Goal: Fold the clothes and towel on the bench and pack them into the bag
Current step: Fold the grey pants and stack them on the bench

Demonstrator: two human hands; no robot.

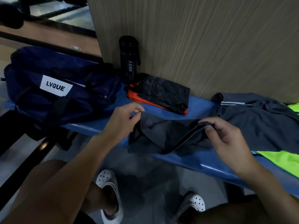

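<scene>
Dark grey shorts [163,135] lie crumpled over the front edge of the blue bench [199,160]. My left hand [124,122] pinches their upper left corner. My right hand [226,136] grips the dark waistband on the right side. A folded black and orange garment [161,94] rests on the bench behind them. The navy bag [61,88] with a white "LVQUE" label sits at the bench's left end, its zip looking closed. A grey garment [258,125] with white stripes is spread out on the right, over a neon green cloth [281,160].
A black bottle [128,59] stands against the wood-grain wall [202,38] behind the folded garment. My feet in white perforated shoes [110,196] are on the grey floor below the bench. A dark metal frame runs at the lower left.
</scene>
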